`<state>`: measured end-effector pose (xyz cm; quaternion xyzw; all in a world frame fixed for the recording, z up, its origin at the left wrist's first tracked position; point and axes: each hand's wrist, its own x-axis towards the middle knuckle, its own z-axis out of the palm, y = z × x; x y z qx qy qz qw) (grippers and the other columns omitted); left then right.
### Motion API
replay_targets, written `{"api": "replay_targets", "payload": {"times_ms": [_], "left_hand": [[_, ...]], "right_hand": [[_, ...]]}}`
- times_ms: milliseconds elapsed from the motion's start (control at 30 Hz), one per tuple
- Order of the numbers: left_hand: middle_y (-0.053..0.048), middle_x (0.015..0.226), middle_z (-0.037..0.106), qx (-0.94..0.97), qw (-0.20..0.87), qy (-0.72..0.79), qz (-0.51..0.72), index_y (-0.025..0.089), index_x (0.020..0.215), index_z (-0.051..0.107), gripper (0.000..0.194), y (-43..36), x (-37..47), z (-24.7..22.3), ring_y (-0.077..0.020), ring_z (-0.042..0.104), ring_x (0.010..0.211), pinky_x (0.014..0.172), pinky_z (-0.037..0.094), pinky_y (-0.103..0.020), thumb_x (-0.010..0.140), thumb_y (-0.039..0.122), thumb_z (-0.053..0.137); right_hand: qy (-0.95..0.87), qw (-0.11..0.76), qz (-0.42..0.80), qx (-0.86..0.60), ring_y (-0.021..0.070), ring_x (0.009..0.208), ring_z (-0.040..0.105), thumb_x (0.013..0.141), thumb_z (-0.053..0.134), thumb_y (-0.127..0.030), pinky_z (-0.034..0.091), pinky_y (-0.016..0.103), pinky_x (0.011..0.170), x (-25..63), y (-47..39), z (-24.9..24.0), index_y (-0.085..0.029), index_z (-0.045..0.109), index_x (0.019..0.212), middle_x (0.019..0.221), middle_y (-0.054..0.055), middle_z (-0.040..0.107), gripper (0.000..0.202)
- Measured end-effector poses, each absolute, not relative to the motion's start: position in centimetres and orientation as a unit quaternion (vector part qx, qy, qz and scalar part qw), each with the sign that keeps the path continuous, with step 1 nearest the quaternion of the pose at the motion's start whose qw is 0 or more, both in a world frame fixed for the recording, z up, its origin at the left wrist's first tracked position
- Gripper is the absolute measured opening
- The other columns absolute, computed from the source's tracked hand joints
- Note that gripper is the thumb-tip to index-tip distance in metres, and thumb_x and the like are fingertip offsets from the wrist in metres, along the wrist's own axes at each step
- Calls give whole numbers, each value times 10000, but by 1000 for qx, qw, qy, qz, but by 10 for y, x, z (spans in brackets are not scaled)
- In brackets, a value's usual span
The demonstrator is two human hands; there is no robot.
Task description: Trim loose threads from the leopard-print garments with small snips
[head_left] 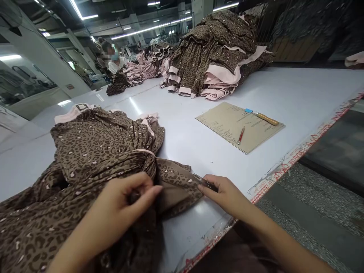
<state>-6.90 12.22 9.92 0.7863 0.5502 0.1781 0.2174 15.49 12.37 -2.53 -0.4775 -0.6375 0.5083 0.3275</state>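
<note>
A brown leopard-print garment (pixel 93 140) with pink trim lies bunched on the left of the white table. My left hand (pixel 133 201) is over its near part, fingers curled and thumb bent toward them. The fingertips are partly hidden, so what they pinch cannot be seen. To the right, a flap of the fabric (pixel 176 185) reaches out flat toward my right hand (pixel 217 189). That hand is closed around small dark thread snips (pixel 209 184), whose metal blades point left at the flap's edge.
Beyond the hands, a cardboard sheet (pixel 227 131) with writing carries a red pencil (pixel 241 135) and a yellow-handled cutter (pixel 265 118). Tall leopard-print garment piles (pixel 216 49) stand farther back. Another person (pixel 113 62) is at the far left. The table edge (pixel 295 155) runs diagonally along the right.
</note>
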Motion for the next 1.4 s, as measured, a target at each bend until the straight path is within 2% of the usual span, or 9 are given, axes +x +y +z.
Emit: {"api": "replay_targets", "payload": {"times_ms": [67,133,200,300,400,533,767,1167,1400], "left_hand": [[49,517,548,813,196,540,93,222,631,541,279,118,-52,85,-138,509,473,450,365,-222,823,415,598],[19,657,628,841,109,527,57,222,762,566,167,110,-32,62,-190,575,582,512,407,-267,770,349,674],[-18,785,660,862,19,503,61,213,877,559,123,102,-17,37,-218,595,640,569,437,-312,787,238,640],[-31,786,655,861,-30,494,121,213,882,506,147,94,-15,10,-218,599,640,581,446,-327,811,85,493],[-27,764,646,841,-8,503,197,221,924,468,199,89,-26,-2,-216,611,669,577,462,-311,805,63,458],[-43,832,652,825,18,504,254,227,972,458,206,85,-33,-5,-207,629,755,636,492,-303,836,73,451],[-65,874,661,833,-34,484,266,206,946,472,197,84,-27,-9,-212,637,834,731,506,-325,842,44,430],[-30,789,634,816,40,499,291,242,864,441,173,82,-30,-10,-210,623,808,654,493,-291,841,73,470],[-26,852,687,795,94,518,301,212,979,534,186,87,-32,-5,-191,636,784,709,492,-315,843,88,512]], "right_hand": [[-619,341,550,-445,139,651,452,891,465,-378,380,245,619,154,124,-21,-190,497,699,670,-27,464,270],[-599,350,588,-416,136,648,440,895,441,-407,390,243,608,149,121,-20,-186,494,714,680,-20,458,291],[-577,358,615,-402,128,632,417,895,432,-431,383,234,577,142,116,-20,-186,478,716,677,-19,440,306],[-547,368,633,-406,105,557,331,889,460,-447,308,210,493,137,109,-24,-194,450,713,618,-50,358,308],[-526,376,637,-420,95,512,265,903,463,-425,252,207,459,141,102,-23,-202,441,732,580,-74,291,282],[-558,381,586,-448,123,623,406,887,509,-372,355,222,564,148,90,-17,-199,500,775,679,-39,429,207],[-673,285,489,-475,174,712,560,930,472,-376,422,253,633,149,82,-9,-210,596,814,761,4,626,238],[-699,243,449,-501,171,651,572,962,390,-396,388,254,590,144,86,-12,-223,518,750,692,-12,599,302],[-704,260,418,-512,161,599,552,954,413,-422,372,241,541,149,84,-9,-232,552,817,665,-24,573,272]]}}
